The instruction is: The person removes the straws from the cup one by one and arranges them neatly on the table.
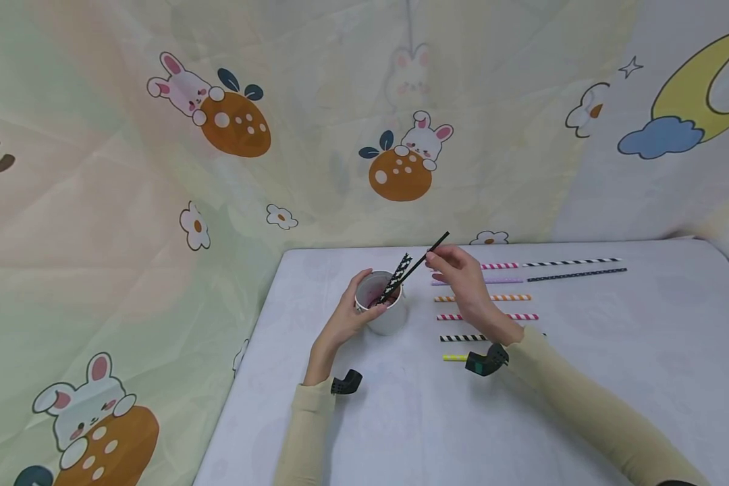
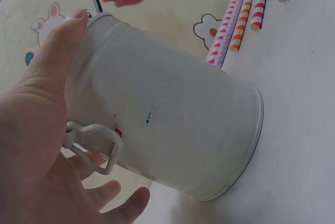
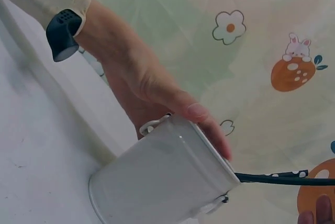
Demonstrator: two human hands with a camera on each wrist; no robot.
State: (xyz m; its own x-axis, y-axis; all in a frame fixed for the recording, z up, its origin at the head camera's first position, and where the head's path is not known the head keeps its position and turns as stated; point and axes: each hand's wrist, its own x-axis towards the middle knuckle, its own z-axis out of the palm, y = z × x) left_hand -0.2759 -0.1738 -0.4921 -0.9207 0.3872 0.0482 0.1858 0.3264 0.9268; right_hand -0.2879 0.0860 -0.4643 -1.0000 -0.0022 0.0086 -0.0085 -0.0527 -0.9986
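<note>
A white metal bucket (image 1: pixel 390 320) with small side handles stands on the table. My left hand (image 1: pixel 346 316) holds it near the rim, thumb on one side and fingers round the other; in the left wrist view its thumb (image 2: pixel 57 51) lies along the rim. Black-and-white patterned straws (image 1: pixel 397 273) lean inside the bucket. Above it, my right hand (image 1: pixel 466 283) pinches a thin black straw (image 1: pixel 440 240) near its upper end. That straw slants down, its lower end inside the bucket. The right wrist view shows only the right fingertips at its edge.
Right of the bucket, paper straws lie in rows: pink-striped (image 1: pixel 503 266), lilac (image 1: pixel 505 280), orange-striped (image 1: pixel 513 297), red-striped (image 1: pixel 524 316), black-striped (image 1: pixel 458 338) and yellow (image 1: pixel 453 358). Farther right are a black-and-white striped straw (image 1: pixel 571 262) and a dotted black one (image 1: pixel 577 275). A printed curtain (image 1: pixel 328 135) hangs behind.
</note>
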